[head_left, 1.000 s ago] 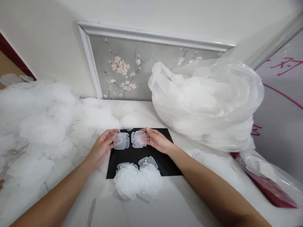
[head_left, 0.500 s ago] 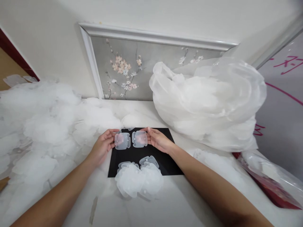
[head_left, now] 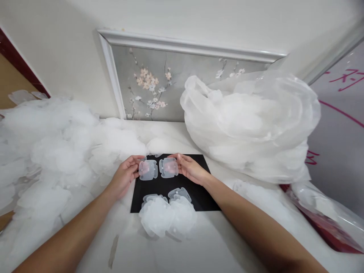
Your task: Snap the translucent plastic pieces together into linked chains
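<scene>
My left hand [head_left: 126,173] is closed on the edge of a translucent plastic piece [head_left: 148,170], roughly square with notched sides and small dots. A matching plastic piece [head_left: 168,168] is pinched in my right hand [head_left: 190,168]. The fingers show pinkish through both pieces, which sit side by side with a narrow gap between them. Both are held over the far part of a black mat [head_left: 162,186]. Across the mat's near edge lies a heap of similar pieces [head_left: 167,216], in two overlapping clusters.
Loose translucent pieces [head_left: 57,151] form a large pile on the left. A big clear plastic bag [head_left: 250,125] full of whitish pieces stands at the back right. Right of it lies a red item in clear plastic [head_left: 327,223]. A framed flower panel [head_left: 150,87] is on the wall behind.
The view has shifted very slightly. Both hands keep hold of their plastic pieces in nearly the same position.
</scene>
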A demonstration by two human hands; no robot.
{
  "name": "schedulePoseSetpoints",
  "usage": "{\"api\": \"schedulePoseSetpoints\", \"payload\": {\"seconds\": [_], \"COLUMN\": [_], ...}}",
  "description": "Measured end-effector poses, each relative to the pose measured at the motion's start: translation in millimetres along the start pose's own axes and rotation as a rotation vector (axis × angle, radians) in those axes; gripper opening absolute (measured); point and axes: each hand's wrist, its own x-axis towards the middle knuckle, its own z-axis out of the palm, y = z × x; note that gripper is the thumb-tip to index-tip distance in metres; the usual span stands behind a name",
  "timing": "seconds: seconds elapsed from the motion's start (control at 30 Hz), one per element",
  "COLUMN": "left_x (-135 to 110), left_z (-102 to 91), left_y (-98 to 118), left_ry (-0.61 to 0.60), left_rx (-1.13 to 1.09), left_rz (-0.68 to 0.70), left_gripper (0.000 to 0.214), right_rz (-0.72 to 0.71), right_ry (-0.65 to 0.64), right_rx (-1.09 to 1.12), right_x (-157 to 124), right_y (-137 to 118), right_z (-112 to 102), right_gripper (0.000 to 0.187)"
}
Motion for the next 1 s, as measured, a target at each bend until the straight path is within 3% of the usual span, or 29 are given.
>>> {"api": "schedulePoseSetpoints", "payload": {"seconds": [0.27,0.37,0.6,0.7,0.77,0.87,0.93,1.0], "left_x": [-2,-2,-3,-2,-1,0,0,-1], "left_z": [1.4,0.5,-4.5,-9.1,-11.5,-11.7,-10.0,-7.8], "left_y": [0,-1,0,-2,-3,-2,0,3], "left_ry": [0.005,-0.044,-0.24,-0.269,-0.265,-0.233,-0.128,0.049], "left_rx": [0.089,0.177,0.534,0.734,0.842,0.919,0.944,0.893], "left_rz": [0.035,0.077,0.293,0.422,0.49,0.55,0.571,0.553], "left_gripper": [0.03,0.037,0.058,0.062,0.058,0.041,0.023,0.016], "right_rz": [-0.016,-0.026,-0.064,-0.12,-0.186,-0.346,-0.453,-0.507], "right_ry": [-0.021,-0.022,-0.016,-0.01,-0.019,-0.067,-0.093,-0.059], "right_rx": [-0.005,-0.008,-0.026,-0.083,-0.2,-0.536,-0.777,-0.924], "right_x": [1,1,1,3,3,1,0,-1], "right_y": [-1,-2,-2,1,3,3,3,3], "right_z": [0,1,4,2,0,-1,0,3], "right_gripper": [0.049,0.049,0.051,0.042,0.035,0.053,0.058,0.045]}}
